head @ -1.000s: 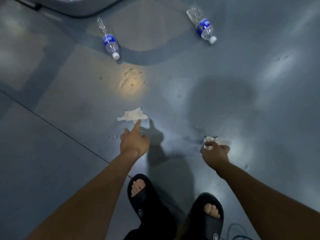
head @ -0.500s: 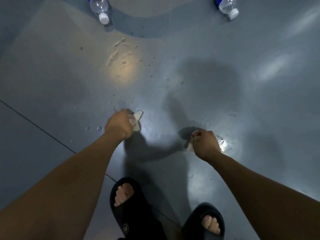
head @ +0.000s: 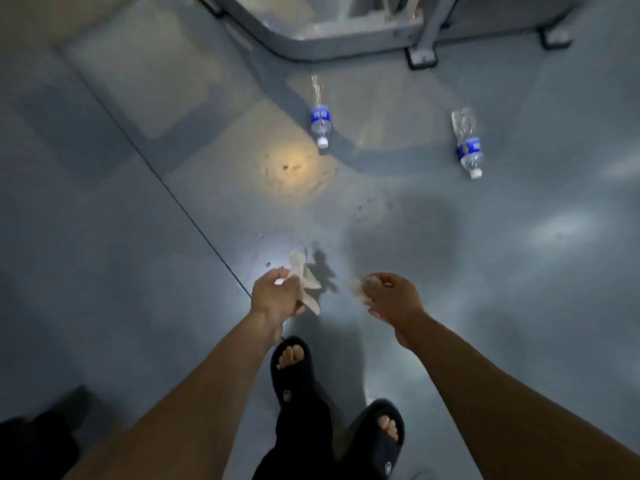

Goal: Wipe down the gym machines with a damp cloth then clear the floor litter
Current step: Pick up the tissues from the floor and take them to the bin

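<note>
My left hand (head: 277, 295) grips a white crumpled tissue (head: 304, 278), lifted off the grey floor (head: 502, 271); its ends stick out above and below my fingers. My right hand (head: 393, 297) holds a second crumpled tissue (head: 358, 289), which shows at my fingertips. Farther ahead two clear plastic bottles with blue labels lie on the floor: one bottle (head: 321, 121) in the middle, the other bottle (head: 468, 147) to the right. Both have white caps pointing toward me.
The grey base and feet of a gym machine (head: 346, 39) stand at the top of the view, beyond the bottles. My feet in black slippers (head: 292, 368) are below my hands. A dark seam (head: 194, 220) runs diagonally across the floor. A dark object (head: 38, 441) sits bottom left.
My left hand closed on the tissue on the floor and lifted it. Both hands have risen from the floor, and the view has tilted up, showing the bottles and machine base.
</note>
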